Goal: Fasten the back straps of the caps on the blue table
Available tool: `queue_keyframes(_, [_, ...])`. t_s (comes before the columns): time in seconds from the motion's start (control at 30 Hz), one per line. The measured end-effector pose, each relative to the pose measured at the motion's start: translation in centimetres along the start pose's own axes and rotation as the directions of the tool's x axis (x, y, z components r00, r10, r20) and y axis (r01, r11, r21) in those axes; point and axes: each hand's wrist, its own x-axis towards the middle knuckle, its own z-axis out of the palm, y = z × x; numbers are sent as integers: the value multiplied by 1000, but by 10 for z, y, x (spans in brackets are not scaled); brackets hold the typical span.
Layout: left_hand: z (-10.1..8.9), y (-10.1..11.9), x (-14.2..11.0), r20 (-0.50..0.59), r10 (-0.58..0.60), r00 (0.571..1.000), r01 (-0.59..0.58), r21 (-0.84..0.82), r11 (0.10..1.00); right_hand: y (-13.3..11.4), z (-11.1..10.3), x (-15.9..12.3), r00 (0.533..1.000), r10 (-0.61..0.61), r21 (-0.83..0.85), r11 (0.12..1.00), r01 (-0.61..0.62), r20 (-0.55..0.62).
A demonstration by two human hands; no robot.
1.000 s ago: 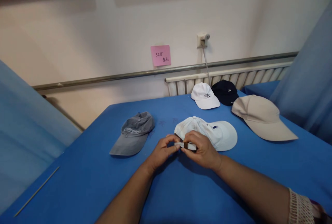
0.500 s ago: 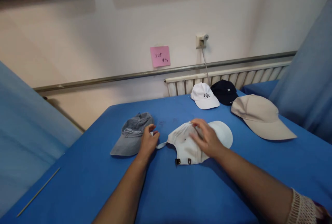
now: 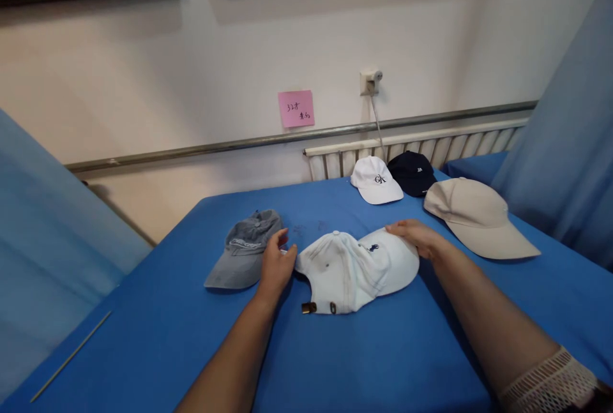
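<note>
A white cap (image 3: 352, 269) with a small dark logo lies on the blue table (image 3: 335, 362), crown towards me, its back strap and brass buckle at the near edge. My left hand (image 3: 275, 263) rests against the cap's left side, fingers curled on its edge or strap. My right hand (image 3: 416, 235) holds the far right rim of the brim, fingers bent over it. A grey cap (image 3: 244, 247) lies just left of my left hand.
At the back of the table lie a white cap with black letters (image 3: 375, 180), a dark navy cap (image 3: 412, 172) and a beige cap (image 3: 474, 215). Blue curtains hang at both sides. A radiator and a pink note are on the wall behind.
Both hands left the strap at the cap's back. The cap was turned and laid flat. My left hand went to its left side, my right hand to the brim.
</note>
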Motion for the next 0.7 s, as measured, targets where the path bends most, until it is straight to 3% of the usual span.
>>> queue_keyframes(0.03, [-1, -1, 2, -35, -22, 999, 21, -44, 999, -1, 1, 0, 999, -36, 189, 981, 32, 16])
queue_keyframes(0.1, [-4, -3, 6, -136, -72, 988, 54, -127, 990, -3, 4, 2, 984, -146, 465, 867, 178, -104])
queue_keyframes(0.2, [-6, -2, 7, -268, -161, 950, 101, -225, 969, -6, 10, 7, 915, -205, 637, 665, 390, -346])
queue_keyframes(0.27, [-3, 4, 1, -253, -255, 933, 179, -290, 940, -5, 20, 7, 912, -176, 687, 609, 397, -371])
queue_keyframes(0.33, [4, 12, -12, -58, -343, 938, 302, -356, 885, -4, 37, 4, 941, -134, 740, 588, 328, -311])
queue_keyframes(0.37, [10, 17, -21, 134, -353, 926, 377, -379, 845, -2, 47, 2, 956, -130, 758, 585, 288, -262])
queue_keyframes(0.4, [16, 23, -31, 345, -338, 876, 462, -393, 795, -1, 58, -2, 970, -135, 771, 588, 244, -204])
queue_keyframes(0.43, [23, 28, -41, 509, -320, 799, 543, -384, 747, -1, 69, -6, 979, -139, 783, 589, 201, -147])
queue_keyframes(0.47, [29, 32, -51, 616, -289, 733, 594, -372, 713, 0, 79, -11, 984, -150, 795, 584, 167, -97])
queue_keyframes(0.53, [40, 39, -65, 695, -191, 693, 602, -413, 683, 0, 97, -23, 982, -190, 818, 567, 96, 16])
queue_keyframes(0.6, [45, 43, -71, 648, -156, 745, 572, -500, 651, 0, 110, -35, 963, -230, 808, 588, 21, 142])
queue_keyframes(0.7, [42, 45, -63, 499, -197, 844, 506, -618, 602, 1, 120, -48, 923, -224, 737, 671, -87, 313])
